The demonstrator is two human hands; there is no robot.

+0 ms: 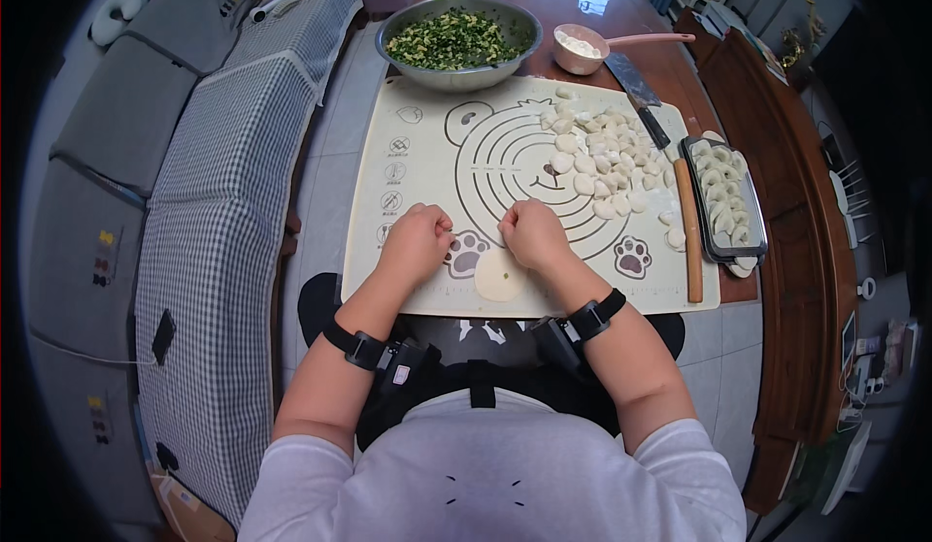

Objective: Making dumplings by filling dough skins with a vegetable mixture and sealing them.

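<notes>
My left hand (422,240), fingers curled, rests over the left part of a cream silicone kneading mat (371,142). My right hand (534,230) is curled too, just above and right of a round dough wrapper (499,276) that bears a small green speck. Nothing shows between the fingers of either hand; the palms are hidden. Several small dough pieces (604,149) lie floured on the mat's upper right. Along its right edge lies a wooden rolling pin (689,233), beside a tray (759,214) of shaped dumplings (722,189).
Behind the mat stand a steel bowl (397,69) of chopped green filling and a pink ladle-like cup (579,61) of flour. A cleaver (633,80) lies at the upper right, its black handle over the mat. A cloth-covered sofa (211,214) is left, a wooden cabinet (779,149) right.
</notes>
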